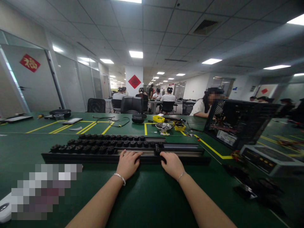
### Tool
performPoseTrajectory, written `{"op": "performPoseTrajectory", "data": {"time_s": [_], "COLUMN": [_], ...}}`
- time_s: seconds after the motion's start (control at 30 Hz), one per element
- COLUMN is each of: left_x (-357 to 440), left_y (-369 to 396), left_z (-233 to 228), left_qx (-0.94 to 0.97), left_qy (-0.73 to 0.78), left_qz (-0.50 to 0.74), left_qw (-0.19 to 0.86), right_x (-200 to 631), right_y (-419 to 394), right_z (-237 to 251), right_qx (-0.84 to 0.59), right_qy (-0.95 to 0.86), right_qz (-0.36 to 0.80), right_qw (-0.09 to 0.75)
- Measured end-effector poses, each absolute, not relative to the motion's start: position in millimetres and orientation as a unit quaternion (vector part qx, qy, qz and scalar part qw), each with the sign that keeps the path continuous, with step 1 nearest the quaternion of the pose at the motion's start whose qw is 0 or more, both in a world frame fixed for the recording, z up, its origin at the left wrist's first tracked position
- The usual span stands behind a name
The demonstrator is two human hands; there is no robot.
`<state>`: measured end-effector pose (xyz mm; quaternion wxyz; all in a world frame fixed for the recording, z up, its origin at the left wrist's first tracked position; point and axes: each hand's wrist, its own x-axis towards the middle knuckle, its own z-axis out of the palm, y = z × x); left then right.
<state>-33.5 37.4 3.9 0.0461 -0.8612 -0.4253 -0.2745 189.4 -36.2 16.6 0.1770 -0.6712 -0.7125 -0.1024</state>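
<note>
Both hands rest on the long black slotted rail tray [123, 152]: your left hand [128, 164] and right hand [172, 164], fingers curled over its near edge, gripping nothing else. Step: positioning tray; next needs an even push.

Both hands, left [127, 164] and right [171, 163], fingers curled on a long black slotted rack [180, 151] atop the green table [147, 196].

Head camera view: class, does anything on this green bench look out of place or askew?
Mostly orderly. The left hand and right hand rest on a long black rail rack. One oddity: the open computer case at right stands tilted, with its inside showing.
</note>
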Motion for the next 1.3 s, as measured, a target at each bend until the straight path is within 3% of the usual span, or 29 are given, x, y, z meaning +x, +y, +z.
{"op": "performPoseTrajectory", "data": {"time_s": [1.3], "left_x": [-33.6], "left_y": [36.5], "left_z": [5.3], "left_qx": [-0.862], "left_qy": [-0.427], "left_qz": [-0.269], "left_qw": [0.044], "right_x": [188.2], "right_y": [-38.6], "right_z": [20.7], "right_qx": [-0.685], "right_qy": [-0.703], "right_qz": [-0.105], "right_qw": [0.160]}}
